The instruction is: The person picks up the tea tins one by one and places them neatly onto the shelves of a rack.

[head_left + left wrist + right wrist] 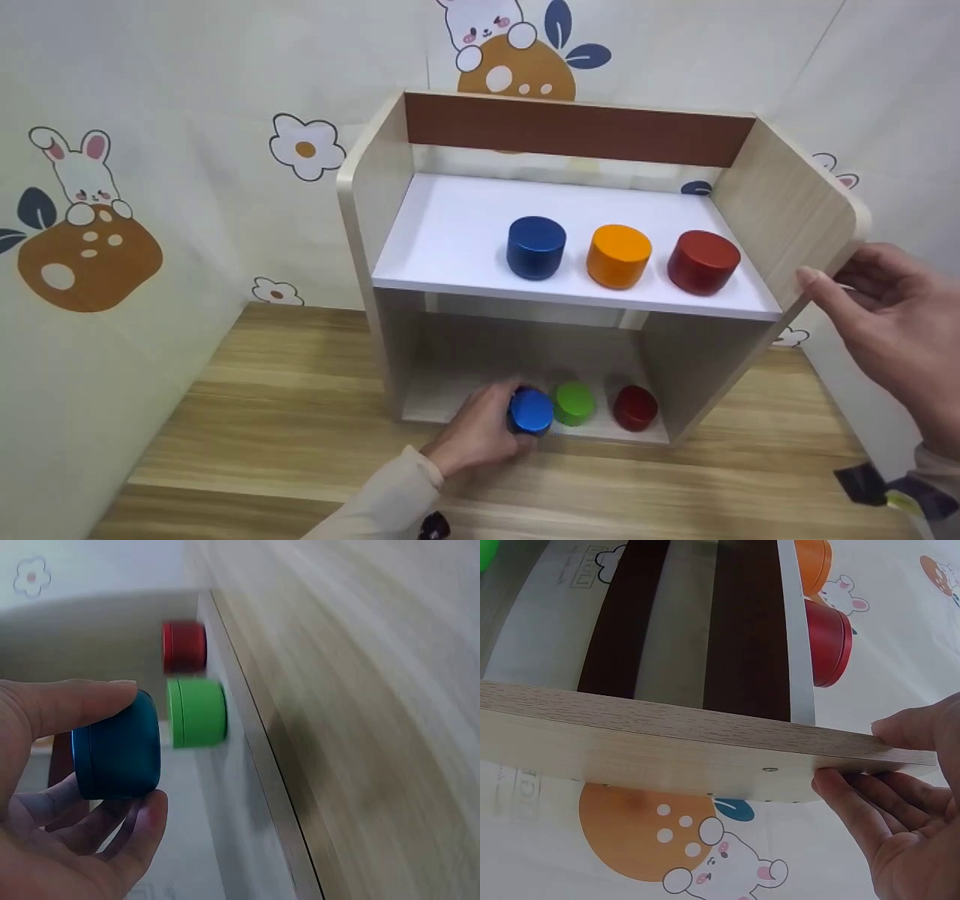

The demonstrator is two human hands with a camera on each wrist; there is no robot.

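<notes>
My left hand (487, 427) grips a small blue round tin (531, 411) at the front of the shelf unit's lower level. In the left wrist view the thumb is on one side of this tin (120, 750) and the fingers on the other. Just right of it on the lower level stand a green tin (574, 403) and a red tin (635, 408). With thumb and fingers on opposite faces, my right hand (892, 322) pinches the front edge of the shelf's right side panel (705, 731).
Along the white upper shelf (457, 225) stand a dark blue tin (536, 248), an orange tin (619, 256) and a red tin (703, 262). The unit rests on a wood-grain table (285, 420), with a printed cloth wall (187, 225) behind and at the sides.
</notes>
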